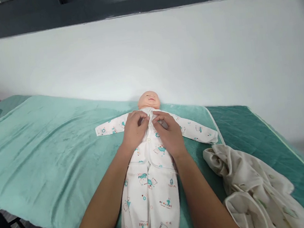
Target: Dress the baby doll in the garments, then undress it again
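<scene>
The left hand (135, 128) and the right hand (169, 129) meet over the doll's upper chest, their fingertips at the front opening of a white printed shirt (160, 149), just below the doll's neck. On each hand, thumb and forefinger bend toward each other at the cloth, but I cannot tell whether they are clamped on the fabric or only touching it. The two hands are close to each other, one on either side of the opening. A round button (149, 140) shows on the shirt front, on the doll's middle, below the fingers.

The doll (149, 101) lies on its back, bare head away from the person, both long sleeves spread outward. Matching printed trousers (160, 190) cover its legs, which run toward the person between the two forearms.

Under the doll is a light green blanket (49, 151), stretching far out to its left as the person sees it. To the doll's right, past the outstretched sleeve, a darker green quilted cover (238, 128) shows, and a crumpled cream cloth (259, 186) lies there, nearer the person than that sleeve. Beyond the doll's head rises a white wall (188, 51).
</scene>
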### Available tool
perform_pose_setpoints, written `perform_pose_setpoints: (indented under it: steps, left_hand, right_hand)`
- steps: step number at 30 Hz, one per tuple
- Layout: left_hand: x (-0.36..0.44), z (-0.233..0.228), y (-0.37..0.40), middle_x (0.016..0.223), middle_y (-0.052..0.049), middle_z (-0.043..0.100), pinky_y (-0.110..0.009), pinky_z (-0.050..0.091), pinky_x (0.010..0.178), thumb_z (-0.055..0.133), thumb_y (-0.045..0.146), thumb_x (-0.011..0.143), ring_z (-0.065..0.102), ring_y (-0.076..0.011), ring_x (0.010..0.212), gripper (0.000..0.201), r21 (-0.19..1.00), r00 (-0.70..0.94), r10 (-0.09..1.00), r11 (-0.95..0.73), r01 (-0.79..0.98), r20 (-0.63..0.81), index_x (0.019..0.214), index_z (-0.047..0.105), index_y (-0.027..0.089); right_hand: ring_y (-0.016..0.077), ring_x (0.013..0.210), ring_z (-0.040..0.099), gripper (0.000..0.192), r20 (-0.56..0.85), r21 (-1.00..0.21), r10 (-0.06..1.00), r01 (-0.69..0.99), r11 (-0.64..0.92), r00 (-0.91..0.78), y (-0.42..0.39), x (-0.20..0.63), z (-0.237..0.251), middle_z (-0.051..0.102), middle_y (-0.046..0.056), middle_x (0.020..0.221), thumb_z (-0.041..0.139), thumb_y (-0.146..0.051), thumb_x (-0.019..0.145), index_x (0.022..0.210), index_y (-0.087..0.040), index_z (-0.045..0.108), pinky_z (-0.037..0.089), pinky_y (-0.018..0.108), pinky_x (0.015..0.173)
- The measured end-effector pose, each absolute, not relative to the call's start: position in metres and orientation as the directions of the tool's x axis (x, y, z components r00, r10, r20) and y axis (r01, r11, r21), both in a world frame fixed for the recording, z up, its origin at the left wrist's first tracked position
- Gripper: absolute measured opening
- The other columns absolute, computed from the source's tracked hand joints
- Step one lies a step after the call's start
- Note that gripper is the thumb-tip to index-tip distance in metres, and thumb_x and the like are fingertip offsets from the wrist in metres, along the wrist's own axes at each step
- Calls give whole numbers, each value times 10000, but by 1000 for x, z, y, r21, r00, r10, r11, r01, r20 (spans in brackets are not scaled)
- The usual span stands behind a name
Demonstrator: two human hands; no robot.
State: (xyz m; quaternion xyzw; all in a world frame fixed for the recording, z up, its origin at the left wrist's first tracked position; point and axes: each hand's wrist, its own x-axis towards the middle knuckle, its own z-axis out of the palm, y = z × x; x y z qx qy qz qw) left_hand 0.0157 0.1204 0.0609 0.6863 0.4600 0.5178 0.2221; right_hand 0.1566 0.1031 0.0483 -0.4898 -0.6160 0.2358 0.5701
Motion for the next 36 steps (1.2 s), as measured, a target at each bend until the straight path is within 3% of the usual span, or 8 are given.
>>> perform_pose_setpoints:
  steps: [9, 21, 26, 31, 36]
  left_hand:
    - [-2, 47, 99, 1305, -72, 625, -408, 363, 1136, 621, 249, 896, 532, -203, 1275, 120, 831, 131, 868, -497, 249, 479, 990, 694, 232]
    - [-6, 47, 104, 1307, -57, 632, -386, 397, 1132, 618, 258, 899, 539, -196, 1280, 158, 889, 142, 902, -428, 163, 408, 983, 752, 253]
    - [-5, 49, 100, 1322, -48, 625, -401, 392, 1140, 594, 246, 909, 537, -200, 1287, 195, 877, 143, 898, -439, 194, 417, 1008, 761, 264]
    - [-2, 49, 97, 1310, -51, 634, -413, 398, 1133, 504, 156, 922, 550, -185, 1257, 292, 774, 148, 848, -527, 351, 509, 1026, 758, 256]
    - [-2, 45, 95, 1309, -47, 634, -415, 431, 1084, 463, 126, 926, 535, -195, 1246, 338, 564, 225, 751, -628, 536, 621, 1035, 751, 266]
  right_hand:
    - [219, 1237, 540, 140, 577, -753, 814, 431, 498, 67, 79, 153, 42, 655, 35, 1261, 568, -287, 911, 966, -251, 691, 386, 469, 1101]
    - [221, 1266, 518, 247, 625, -654, 780, 568, 499, 35, 66, 149, 40, 632, 33, 1301, 500, -261, 954, 1056, -280, 724, 395, 481, 1112]
    - [224, 1263, 510, 239, 599, -669, 799, 581, 463, 54, 66, 149, 40, 620, 44, 1310, 502, -271, 948, 1108, -262, 680, 399, 465, 1103]
    - [237, 1352, 434, 417, 575, -631, 817, 617, 469, -33, 68, 151, 41, 522, 41, 1444, 423, -271, 970, 1373, -295, 527, 344, 495, 1142]
    - [266, 1365, 401, 421, 517, -592, 853, 687, 421, -77, 70, 150, 43, 494, 32, 1461, 381, -248, 965, 1341, -318, 557, 337, 520, 1126]
